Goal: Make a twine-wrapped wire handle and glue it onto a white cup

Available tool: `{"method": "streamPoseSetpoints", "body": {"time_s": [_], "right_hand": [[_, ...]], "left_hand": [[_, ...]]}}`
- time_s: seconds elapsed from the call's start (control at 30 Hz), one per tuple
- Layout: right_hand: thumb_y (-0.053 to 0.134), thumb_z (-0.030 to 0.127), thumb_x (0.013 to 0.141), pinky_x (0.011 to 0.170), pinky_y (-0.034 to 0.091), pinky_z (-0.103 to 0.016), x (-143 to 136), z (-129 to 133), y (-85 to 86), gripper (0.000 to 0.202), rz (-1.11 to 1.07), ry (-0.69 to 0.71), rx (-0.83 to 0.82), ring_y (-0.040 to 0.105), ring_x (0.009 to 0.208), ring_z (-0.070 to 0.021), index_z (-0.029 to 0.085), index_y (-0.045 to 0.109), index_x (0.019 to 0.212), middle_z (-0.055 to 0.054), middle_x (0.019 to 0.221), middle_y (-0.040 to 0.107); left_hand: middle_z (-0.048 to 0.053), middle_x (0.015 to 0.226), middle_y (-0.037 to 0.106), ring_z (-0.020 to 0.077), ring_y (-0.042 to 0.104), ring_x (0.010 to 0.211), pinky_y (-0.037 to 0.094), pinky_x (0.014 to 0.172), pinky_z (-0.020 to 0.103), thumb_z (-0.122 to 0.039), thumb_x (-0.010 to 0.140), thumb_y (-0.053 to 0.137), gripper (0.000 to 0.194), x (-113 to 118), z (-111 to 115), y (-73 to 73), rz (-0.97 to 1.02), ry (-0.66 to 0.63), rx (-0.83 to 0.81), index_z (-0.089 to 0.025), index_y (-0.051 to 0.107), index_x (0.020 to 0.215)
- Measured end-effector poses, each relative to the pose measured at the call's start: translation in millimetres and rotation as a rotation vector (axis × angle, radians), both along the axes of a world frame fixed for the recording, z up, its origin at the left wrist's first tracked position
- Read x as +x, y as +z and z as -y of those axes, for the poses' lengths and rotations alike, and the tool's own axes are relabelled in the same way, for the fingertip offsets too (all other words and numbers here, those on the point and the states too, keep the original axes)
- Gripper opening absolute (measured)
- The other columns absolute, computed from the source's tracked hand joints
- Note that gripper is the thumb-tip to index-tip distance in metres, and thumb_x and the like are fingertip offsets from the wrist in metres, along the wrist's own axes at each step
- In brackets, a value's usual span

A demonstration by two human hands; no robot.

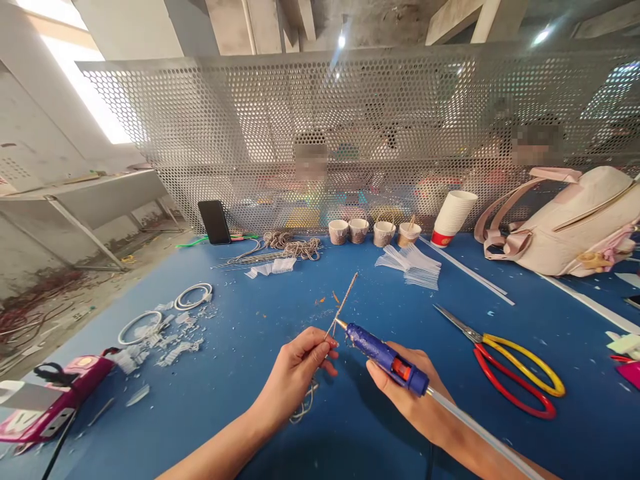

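My left hand (305,363) pinches a thin cord-wrapped stick (348,293) that points up and away over the table. Loose cord (306,403) hangs below that hand. My right hand (410,387) is wrapped round a blue hot glue gun (375,350), with a long clear glue stick (480,427) running out of its back end. The gun's nozzle tip meets the stick just above my left fingertips; whether they touch or are slightly apart I cannot tell. Scissors (493,360) with red and yellow handles lie open to the right of my right hand.
Along the back stand several small cord-trimmed cups (384,233), stacked paper cups (453,220), a phone (214,222) and a cord bundle (295,247). Clear strips (413,267) lie nearby. A backpack (565,220) sits right; white cable coils (193,297) and a magenta power strip (65,400) lie left.
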State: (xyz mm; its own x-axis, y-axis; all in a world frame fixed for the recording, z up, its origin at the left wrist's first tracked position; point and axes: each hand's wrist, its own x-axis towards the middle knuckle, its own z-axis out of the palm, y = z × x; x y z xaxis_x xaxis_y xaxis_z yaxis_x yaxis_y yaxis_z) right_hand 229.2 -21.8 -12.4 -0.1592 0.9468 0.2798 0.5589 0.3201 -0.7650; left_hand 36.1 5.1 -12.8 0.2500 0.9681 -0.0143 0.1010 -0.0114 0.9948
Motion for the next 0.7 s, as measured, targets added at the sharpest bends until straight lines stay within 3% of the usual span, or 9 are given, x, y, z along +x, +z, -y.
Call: {"method": "streamPoseSetpoints", "body": {"time_s": [0.3, 0.53, 0.7], "right_hand": [[0.046, 0.026, 0.085, 0.048, 0.037, -0.022, -2.7, 1.8, -5.2, 0.027, 0.012, 0.099, 0.045, 0.039, 0.043, -0.0091, 0.023, 0.036, 0.059, 0.007, 0.049, 0.043], [0.046, 0.033, 0.086, 0.048, 0.038, -0.022, 0.3, 0.7, 1.4, 0.030, -0.021, -0.002, 0.020, 0.039, 0.043, -0.0097, 0.022, 0.041, 0.058, 0.006, 0.047, 0.042], [0.045, 0.030, 0.086, 0.052, 0.040, -0.023, -0.8, 2.0, -4.3, 0.027, 0.028, 0.054, 0.031, 0.043, 0.045, -0.0104, 0.023, 0.041, 0.060, 0.005, 0.050, 0.047]], "left_hand": [[0.004, 0.082, 0.060, 0.0146, 0.061, 0.064, 0.052, 0.066, 0.028, -0.041, 0.084, 0.054, 0.027, 2.0, 2.2, 5.1, -0.006, -0.005, 0.007, -0.017, 0.066, 0.079], [0.004, 0.082, 0.059, 0.0145, 0.061, 0.064, 0.052, 0.066, 0.028, -0.041, 0.084, 0.055, 0.027, 1.5, 1.1, 1.0, 0.000, 0.006, 0.001, -0.017, 0.065, 0.079], [0.004, 0.082, 0.060, 0.0149, 0.061, 0.064, 0.052, 0.067, 0.028, -0.042, 0.084, 0.054, 0.028, 1.5, 1.5, 2.9, -0.016, -0.005, 0.016, -0.017, 0.065, 0.079]]}}
